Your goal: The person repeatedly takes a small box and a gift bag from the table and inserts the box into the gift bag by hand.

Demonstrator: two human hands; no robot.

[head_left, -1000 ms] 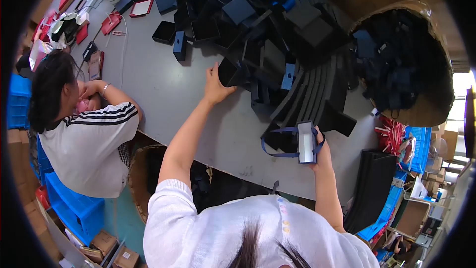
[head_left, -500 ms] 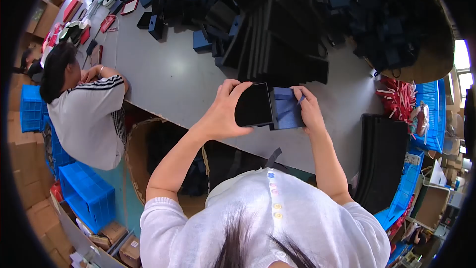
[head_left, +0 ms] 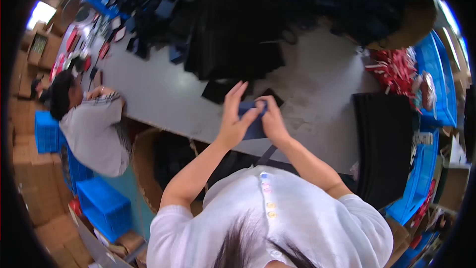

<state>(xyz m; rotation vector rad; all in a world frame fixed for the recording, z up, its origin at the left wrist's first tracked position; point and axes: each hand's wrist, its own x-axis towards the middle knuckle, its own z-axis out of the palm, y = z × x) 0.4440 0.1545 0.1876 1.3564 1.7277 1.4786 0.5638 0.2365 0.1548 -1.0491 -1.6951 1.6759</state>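
Observation:
My left hand (head_left: 234, 123) and my right hand (head_left: 275, 125) hold a small dark blue box (head_left: 254, 131) between them, over the near part of the table. The left thumb presses at the box's upper side while the left fingers point up and away. Curled over its right corner are the right fingers. Motion blur hides whether the box is open. Just beyond the hands lie a black flat piece (head_left: 213, 92) and another dark piece (head_left: 273, 98), partly behind the right hand.
A stack of black sheets (head_left: 233, 54) and heaped dark boxes cover the back of the grey table (head_left: 158, 89). Black padded pieces (head_left: 382, 149) stand at right, near red ribbons (head_left: 394, 72) and a blue crate (head_left: 439, 84). Another person (head_left: 94, 124) sits at left.
The opened box's two parts, held apart before, now appear as one blue shape between closer hands. The black interior no longer shows. The camera view has shifted, and dark flat pieces show beyond the hands.

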